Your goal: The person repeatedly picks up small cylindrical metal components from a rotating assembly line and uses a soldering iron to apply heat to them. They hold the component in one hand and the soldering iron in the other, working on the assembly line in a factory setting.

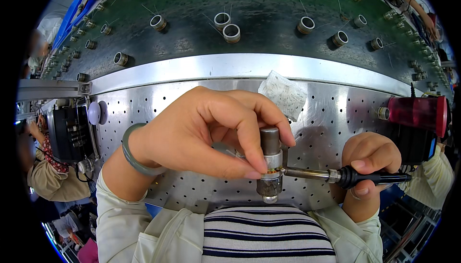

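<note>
My right hand point(372, 155) grips the black handle of a soldering iron point(312, 173) on the right. The iron points left, and its tip meets a metal cylinder assembly point(270, 186) at a narrow band with small coloured bits. My left hand point(206, 133), with a grey-green bangle at the wrist, reaches in from the left. Its thumb and index finger are pinched together against the cylinder's left side at that band. Whatever lies between those fingertips is too small to make out. The other left fingers curl behind the cylinder's dark upper part.
A perforated metal worktop point(163, 107) lies beneath, with a crumpled white pad point(283, 92) behind the cylinder. Beyond a metal rail, a green conveyor belt point(192, 3) carries several metal rings with thin wires. A red container point(418, 114) stands right, a black device point(72, 133) left. Other people sit at both sides.
</note>
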Motion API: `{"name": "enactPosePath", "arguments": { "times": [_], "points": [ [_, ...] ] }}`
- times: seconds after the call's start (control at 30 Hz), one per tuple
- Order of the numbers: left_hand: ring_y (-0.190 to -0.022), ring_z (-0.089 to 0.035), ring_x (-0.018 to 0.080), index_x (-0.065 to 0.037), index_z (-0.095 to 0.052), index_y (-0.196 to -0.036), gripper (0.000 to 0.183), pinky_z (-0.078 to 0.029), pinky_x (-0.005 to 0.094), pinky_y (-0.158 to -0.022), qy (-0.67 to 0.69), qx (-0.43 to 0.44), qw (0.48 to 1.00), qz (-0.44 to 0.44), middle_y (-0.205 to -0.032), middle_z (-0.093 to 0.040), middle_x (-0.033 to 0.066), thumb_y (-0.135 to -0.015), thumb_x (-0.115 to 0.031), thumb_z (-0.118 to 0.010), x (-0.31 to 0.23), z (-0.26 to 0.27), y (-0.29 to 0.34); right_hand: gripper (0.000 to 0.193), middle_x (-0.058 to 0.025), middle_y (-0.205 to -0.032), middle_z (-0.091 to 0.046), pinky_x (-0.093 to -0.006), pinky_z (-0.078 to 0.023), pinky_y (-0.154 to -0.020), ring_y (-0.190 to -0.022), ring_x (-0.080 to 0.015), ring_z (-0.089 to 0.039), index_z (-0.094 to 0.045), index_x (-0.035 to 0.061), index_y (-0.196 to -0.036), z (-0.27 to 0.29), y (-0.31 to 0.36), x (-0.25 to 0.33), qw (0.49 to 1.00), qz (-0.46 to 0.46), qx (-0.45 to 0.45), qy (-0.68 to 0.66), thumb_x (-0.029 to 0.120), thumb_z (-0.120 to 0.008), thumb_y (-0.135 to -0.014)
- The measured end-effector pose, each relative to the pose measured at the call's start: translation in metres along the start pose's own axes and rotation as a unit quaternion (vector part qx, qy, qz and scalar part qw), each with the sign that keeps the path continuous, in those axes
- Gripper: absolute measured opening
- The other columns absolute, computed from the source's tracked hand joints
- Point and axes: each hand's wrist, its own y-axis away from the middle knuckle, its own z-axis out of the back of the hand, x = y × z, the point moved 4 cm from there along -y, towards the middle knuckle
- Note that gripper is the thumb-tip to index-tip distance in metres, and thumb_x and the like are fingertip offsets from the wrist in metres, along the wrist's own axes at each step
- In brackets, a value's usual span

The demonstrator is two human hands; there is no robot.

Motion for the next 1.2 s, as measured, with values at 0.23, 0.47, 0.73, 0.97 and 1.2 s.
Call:
{"name": "enactPosePath", "arguments": {
  "times": [0.23, 0.47, 0.73, 0.97, 1.2],
  "points": [
    [-0.092, -0.061, 0.0205, 0.007, -0.06, -0.108, 0.037, -0.049, 0.0182, -0.065, 0.031, -0.036, 0.994, 0.093, -0.104, -0.06, 0.0239, -0.071, 0.009, -0.066, -0.001, -0.003, -0.003, 0.03, -0.0137, -0.065, -0.06, -0.0278, -0.043, -0.044, -0.047, -0.0206, -0.056, -0.059, -0.0055, -0.088, 0.0, -0.001, 0.003, 1.0, 0.01, 0.011, 0.027, 0.004, -0.078, -0.067],
    [-0.091, -0.062, 0.0167, 0.008, -0.052, -0.119, 0.049, -0.048, 0.0141, -0.061, 0.032, -0.038, 0.989, 0.136, -0.101, -0.062, 0.0206, -0.072, 0.008, -0.066, -0.003, -0.005, -0.005, 0.031, -0.0134, -0.066, -0.06, -0.0277, -0.044, -0.045, -0.048, -0.0207, -0.057, -0.059, -0.0045, -0.086, 0.001, 0.0, 0.004, 0.999, 0.01, 0.006, 0.036, 0.007, -0.079, -0.067],
    [-0.092, -0.061, 0.0162, 0.007, -0.05, -0.122, 0.058, -0.049, 0.016, -0.063, -0.005, -0.072, 0.989, 0.132, -0.099, -0.063, 0.0172, -0.068, 0.007, -0.071, -0.006, -0.013, -0.008, 0.03, -0.0116, -0.063, -0.059, -0.0273, -0.042, -0.043, -0.047, -0.0195, -0.055, -0.059, -0.0041, -0.088, 0.0, -0.002, 0.008, 0.998, 0.01, -0.002, 0.067, 0.007, -0.079, -0.068],
    [-0.095, -0.06, 0.0178, 0.008, -0.047, -0.125, 0.063, -0.052, 0.0198, -0.067, 0.057, -0.065, 0.986, 0.145, -0.098, -0.062, 0.0177, -0.067, 0.007, -0.072, 0.0, -0.011, -0.01, 0.03, -0.007, -0.057, -0.055, -0.0269, -0.036, -0.039, -0.043, -0.0158, -0.05, -0.055, -0.0012, -0.082, 0.011, 0.006, 0.007, 0.996, 0.013, -0.088, 0.023, 0.014, -0.078, -0.071],
    [-0.095, -0.061, 0.0193, 0.009, -0.045, -0.126, 0.067, -0.053, 0.0217, -0.071, 0.021, -0.054, 0.99, 0.128, -0.1, -0.062, 0.0169, -0.065, 0.007, -0.074, -0.002, 0.0, -0.01, 0.029, -0.0077, -0.059, -0.056, -0.0252, -0.037, -0.04, -0.044, -0.0155, -0.051, -0.055, -0.0022, -0.083, 0.014, 0.009, 0.004, 0.996, 0.003, -0.094, 0.002, 0.012, -0.078, -0.071]
  ]
}}
